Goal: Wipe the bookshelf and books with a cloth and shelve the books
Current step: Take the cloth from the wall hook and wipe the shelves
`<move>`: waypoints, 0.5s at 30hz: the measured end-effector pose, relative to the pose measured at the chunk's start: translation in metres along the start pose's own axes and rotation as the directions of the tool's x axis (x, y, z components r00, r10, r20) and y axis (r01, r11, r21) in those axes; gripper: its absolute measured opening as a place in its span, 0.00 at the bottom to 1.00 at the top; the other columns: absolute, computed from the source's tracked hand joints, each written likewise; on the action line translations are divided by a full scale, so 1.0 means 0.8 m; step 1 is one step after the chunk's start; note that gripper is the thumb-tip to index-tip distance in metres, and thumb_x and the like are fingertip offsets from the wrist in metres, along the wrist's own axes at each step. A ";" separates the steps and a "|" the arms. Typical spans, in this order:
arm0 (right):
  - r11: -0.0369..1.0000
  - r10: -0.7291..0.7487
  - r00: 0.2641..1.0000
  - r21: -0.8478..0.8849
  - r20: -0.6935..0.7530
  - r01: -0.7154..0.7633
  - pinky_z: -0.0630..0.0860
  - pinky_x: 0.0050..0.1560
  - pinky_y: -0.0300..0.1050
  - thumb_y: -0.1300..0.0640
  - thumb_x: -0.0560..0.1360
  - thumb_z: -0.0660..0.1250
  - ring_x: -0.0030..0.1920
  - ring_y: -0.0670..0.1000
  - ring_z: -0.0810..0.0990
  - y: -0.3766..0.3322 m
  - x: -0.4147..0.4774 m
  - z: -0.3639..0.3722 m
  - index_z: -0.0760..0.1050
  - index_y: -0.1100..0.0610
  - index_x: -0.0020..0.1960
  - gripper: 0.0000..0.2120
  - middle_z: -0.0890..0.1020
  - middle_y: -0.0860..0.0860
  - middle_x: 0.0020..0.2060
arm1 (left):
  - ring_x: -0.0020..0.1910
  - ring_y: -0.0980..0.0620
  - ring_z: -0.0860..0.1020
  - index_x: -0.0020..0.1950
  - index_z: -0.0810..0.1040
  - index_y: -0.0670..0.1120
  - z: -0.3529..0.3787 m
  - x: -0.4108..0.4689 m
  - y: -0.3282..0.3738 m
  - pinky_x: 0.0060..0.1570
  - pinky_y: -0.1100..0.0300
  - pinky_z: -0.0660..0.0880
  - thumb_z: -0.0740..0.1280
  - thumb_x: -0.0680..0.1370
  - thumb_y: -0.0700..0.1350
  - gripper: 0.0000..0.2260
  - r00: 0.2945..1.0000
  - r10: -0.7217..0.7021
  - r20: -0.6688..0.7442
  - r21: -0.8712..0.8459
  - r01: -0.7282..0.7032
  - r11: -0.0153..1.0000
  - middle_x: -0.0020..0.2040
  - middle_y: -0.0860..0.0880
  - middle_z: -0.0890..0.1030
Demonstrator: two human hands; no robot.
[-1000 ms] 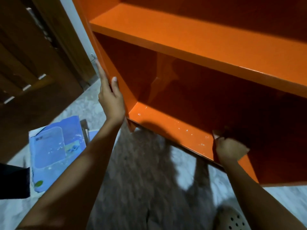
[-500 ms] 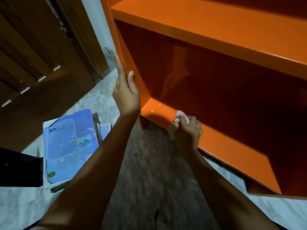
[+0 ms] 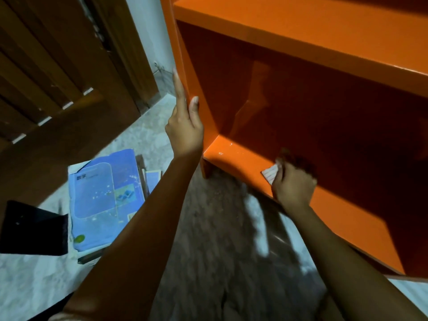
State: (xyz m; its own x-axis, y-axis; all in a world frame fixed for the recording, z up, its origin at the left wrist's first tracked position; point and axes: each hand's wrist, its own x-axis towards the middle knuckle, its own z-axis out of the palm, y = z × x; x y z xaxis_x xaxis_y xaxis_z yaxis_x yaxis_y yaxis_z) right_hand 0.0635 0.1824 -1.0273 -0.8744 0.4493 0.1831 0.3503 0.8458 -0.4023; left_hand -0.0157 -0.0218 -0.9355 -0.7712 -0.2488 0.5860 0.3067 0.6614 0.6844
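Bookshelf [image 3: 301,31] wiping is in hand: right hand [image 3: 293,184] grips the cloth [image 3: 269,173] on the bottom board [image 3: 236,158], near its front-left corner. Left hand [image 3: 185,130], fingers straight, braces the side panel [image 3: 178,42]. The next move probably needs a rightward sweep; books [image 3: 104,200] lie on the floor [image 3: 34,286].

1. The scene was dim, and only the front edges of the orange bookshelf [image 3: 301,42] caught bright light.
2. Its lower compartment sank into deep red-brown shadow toward the right, and the glossy back panel showed faint reflections.
3. A broad dark shadow covered the floor [image 3: 27,286] between the arms.
4. Motion blur smeared the right hand [image 3: 293,181], its pale cloth [image 3: 269,174] and the floor; the left hand [image 3: 185,133] looked sharper.
5. Wide-angle distortion slanted lines near the edges.
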 end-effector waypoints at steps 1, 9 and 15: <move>0.999 -0.031 0.999 -0.025 0.035 0.032 0.71 0.49 0.55 0.48 0.76 0.54 0.52 0.66 0.77 -0.004 -0.001 0.005 0.79 0.52 0.57 0.19 0.81 0.62 0.52 | 0.44 0.41 0.81 0.76 0.52 0.44 0.001 0.001 -0.001 0.45 0.48 0.77 0.54 0.82 0.49 0.25 1.000 0.005 -0.003 0.011 -0.005 1.000 0.53 0.40 0.82; 0.957 -0.275 0.947 0.141 0.167 0.254 0.69 0.39 0.48 0.50 0.73 0.60 0.39 0.62 0.76 -0.078 -0.005 0.047 0.79 0.56 0.50 0.14 0.78 0.61 0.43 | 0.44 0.43 0.81 0.76 0.49 0.48 0.002 0.001 -0.006 0.44 0.48 0.78 0.52 0.81 0.52 0.25 1.000 0.020 -0.018 0.003 -0.020 1.000 0.53 0.41 0.82; 0.798 -0.576 0.794 0.342 0.195 0.496 0.73 0.42 0.53 0.49 0.74 0.58 0.43 0.57 0.77 -0.115 -0.004 0.053 0.79 0.50 0.49 0.12 0.79 0.54 0.40 | 0.47 0.47 0.81 0.72 0.46 0.58 -0.001 0.002 -0.001 0.46 0.57 0.75 0.55 0.81 0.51 0.24 0.999 -0.035 -0.010 -0.042 0.035 0.999 0.58 0.44 0.81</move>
State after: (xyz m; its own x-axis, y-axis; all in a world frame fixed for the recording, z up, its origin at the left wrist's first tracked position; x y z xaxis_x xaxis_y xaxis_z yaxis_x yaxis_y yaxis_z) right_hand 0.0199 0.0912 -1.0288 -0.9614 -0.1870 0.2020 -0.2684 0.7995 -0.5373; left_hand -0.0169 -0.0232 -0.9352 -0.7757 -0.2791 0.5661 0.3031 0.6220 0.7220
